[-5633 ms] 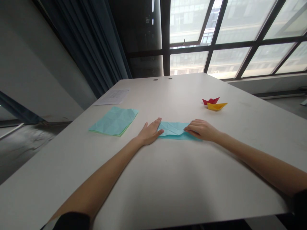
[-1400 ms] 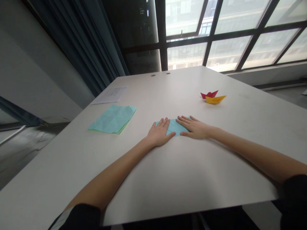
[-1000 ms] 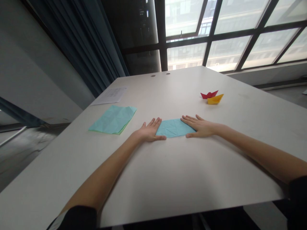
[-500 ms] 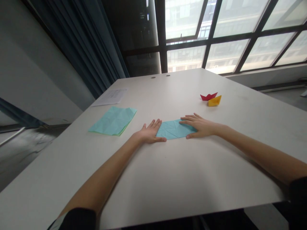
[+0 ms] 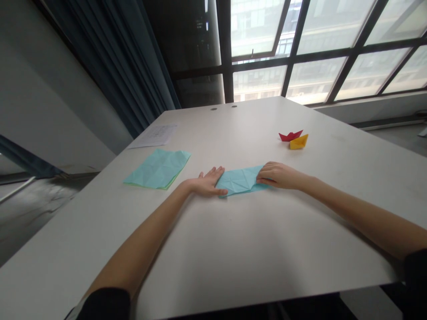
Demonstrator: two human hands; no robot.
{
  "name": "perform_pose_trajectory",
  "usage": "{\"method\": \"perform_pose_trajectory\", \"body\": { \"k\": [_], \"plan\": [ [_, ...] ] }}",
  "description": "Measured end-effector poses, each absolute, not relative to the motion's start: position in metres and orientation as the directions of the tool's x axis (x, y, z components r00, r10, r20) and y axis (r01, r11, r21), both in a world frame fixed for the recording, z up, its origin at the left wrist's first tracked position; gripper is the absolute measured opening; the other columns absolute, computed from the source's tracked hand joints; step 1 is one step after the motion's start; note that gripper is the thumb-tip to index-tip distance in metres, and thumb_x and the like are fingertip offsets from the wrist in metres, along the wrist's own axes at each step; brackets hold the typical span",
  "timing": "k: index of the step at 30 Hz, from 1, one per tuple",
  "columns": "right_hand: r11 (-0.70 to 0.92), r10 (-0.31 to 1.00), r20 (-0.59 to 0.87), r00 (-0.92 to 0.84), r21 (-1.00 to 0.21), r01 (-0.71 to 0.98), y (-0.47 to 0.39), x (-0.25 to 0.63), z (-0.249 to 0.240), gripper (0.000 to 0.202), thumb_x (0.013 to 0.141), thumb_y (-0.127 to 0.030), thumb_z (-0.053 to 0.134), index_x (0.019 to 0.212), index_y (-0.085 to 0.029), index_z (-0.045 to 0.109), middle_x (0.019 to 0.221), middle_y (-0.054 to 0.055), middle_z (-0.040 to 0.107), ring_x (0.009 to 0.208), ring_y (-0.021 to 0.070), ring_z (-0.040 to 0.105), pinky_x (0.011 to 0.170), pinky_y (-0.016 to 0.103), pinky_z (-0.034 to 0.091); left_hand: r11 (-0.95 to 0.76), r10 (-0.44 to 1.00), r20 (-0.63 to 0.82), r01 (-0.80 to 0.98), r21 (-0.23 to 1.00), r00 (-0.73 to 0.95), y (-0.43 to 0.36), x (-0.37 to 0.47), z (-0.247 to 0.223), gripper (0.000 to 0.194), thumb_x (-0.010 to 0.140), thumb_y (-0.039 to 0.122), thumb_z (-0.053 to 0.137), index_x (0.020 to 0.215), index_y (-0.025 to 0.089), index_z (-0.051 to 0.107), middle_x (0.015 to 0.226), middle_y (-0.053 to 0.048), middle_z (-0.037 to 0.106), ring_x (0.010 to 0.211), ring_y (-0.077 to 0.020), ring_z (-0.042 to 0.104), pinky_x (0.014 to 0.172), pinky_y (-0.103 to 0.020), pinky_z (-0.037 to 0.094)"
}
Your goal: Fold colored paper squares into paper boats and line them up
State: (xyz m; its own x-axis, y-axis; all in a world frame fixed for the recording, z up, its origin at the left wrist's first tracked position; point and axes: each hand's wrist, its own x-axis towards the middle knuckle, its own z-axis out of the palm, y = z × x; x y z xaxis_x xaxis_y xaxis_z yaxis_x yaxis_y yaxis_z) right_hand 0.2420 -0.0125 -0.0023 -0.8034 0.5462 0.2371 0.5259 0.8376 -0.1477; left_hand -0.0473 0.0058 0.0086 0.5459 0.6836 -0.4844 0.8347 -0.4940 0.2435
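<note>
At the centre of the frame, a folded blue paper lies on the white table, longer from side to side than from front to back, creases crossing its top. At its left end the left hand lies flat and loosely spread, fingers and thumb touching the paper without gripping it. At its right end the right hand has its fingers bent in, pinching the upper layer; just beside them that layer's near edge lifts a little, baring the layer below.

Left of centre, near the left hand, lies a stack, creased pale blue on top with green showing along its lower edge. Behind it, farther to the left, is a printed sheet, its text too small to read. Right of centre, above the right hand, stand a red boat and, just in front, a yellow boat. A dark curtain hangs at upper left; a window fills the upper right.
</note>
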Motion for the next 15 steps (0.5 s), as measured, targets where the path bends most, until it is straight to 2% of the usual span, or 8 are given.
{"method": "perform_pose_trajectory", "body": {
  "k": [3,5,8,10,12,15],
  "plan": [
    [0.739,0.672,0.272,-0.689,-0.298,0.604,-0.013,0.243,0.001,0.037,0.089,-0.042,0.036,0.088,-0.020,0.066,0.080,0.007,0.067,0.073,0.0183,0.059,0.075,0.031,0.042,-0.472,0.688,-0.405,0.796,0.380,0.602,0.011,-0.054,0.013,0.103,0.071,0.074,0.036,0.143,0.013,-0.007,0.150,-0.015,-0.003,0.138,-0.0280,0.002,0.109,-0.047,0.010],
    [0.620,0.781,0.299,-0.549,-0.477,0.623,-0.012,0.243,0.004,0.036,0.086,-0.046,0.039,0.085,-0.020,0.064,0.079,0.005,0.066,0.071,0.0175,0.058,0.071,0.030,0.043,-0.427,0.716,-0.337,0.765,0.482,0.611,0.014,-0.058,0.014,0.103,0.072,0.073,0.037,0.143,0.011,-0.005,0.150,-0.016,0.003,0.138,-0.0253,0.011,0.110,-0.037,0.016],
    [0.416,0.907,0.295,-0.302,-0.740,0.528,-0.007,0.244,0.004,0.039,0.080,-0.053,0.046,0.079,-0.017,0.061,0.071,0.003,0.061,0.065,0.0158,0.053,0.060,0.027,0.042,-0.336,0.776,-0.287,0.755,0.563,0.561,0.017,-0.061,0.011,0.102,0.072,0.072,0.040,0.143,0.010,0.000,0.149,-0.016,0.013,0.136,-0.0235,0.021,0.107,-0.031,0.022],
    [0.293,0.955,0.242,-0.171,-0.853,0.431,-0.002,0.246,0.001,0.040,0.075,-0.055,0.050,0.075,-0.016,0.059,0.064,0.001,0.056,0.059,0.0134,0.049,0.054,0.025,0.038,-0.325,0.797,-0.264,0.754,0.571,0.543,0.019,-0.061,0.009,0.098,0.073,0.071,0.040,0.143,0.011,0.006,0.148,-0.016,0.017,0.135,-0.0235,0.024,0.107,-0.030,0.024],
    [0.189,0.982,0.169,-0.087,-0.913,0.361,0.003,0.248,-0.003,0.039,0.073,-0.055,0.052,0.073,-0.016,0.057,0.060,-0.001,0.052,0.056,0.0113,0.045,0.050,0.024,0.034,-0.361,0.804,-0.233,0.761,0.539,0.547,0.020,-0.060,0.007,0.092,0.075,0.069,0.040,0.142,0.011,0.015,0.147,-0.015,0.022,0.134,-0.0244,0.027,0.107,-0.031,0.024],
    [0.092,0.996,0.080,-0.049,-0.925,0.368,0.012,0.255,-0.012,0.039,0.070,-0.055,0.054,0.072,-0.016,0.057,0.060,-0.001,0.051,0.056,0.0110,0.044,0.050,0.024,0.034,-0.445,0.806,-0.219,0.807,0.389,0.550,0.021,-0.058,0.003,0.085,0.073,0.066,0.044,0.138,0.013,0.028,0.145,-0.015,0.027,0.132,-0.0280,0.027,0.107,-0.037,0.023]
  ]
}}
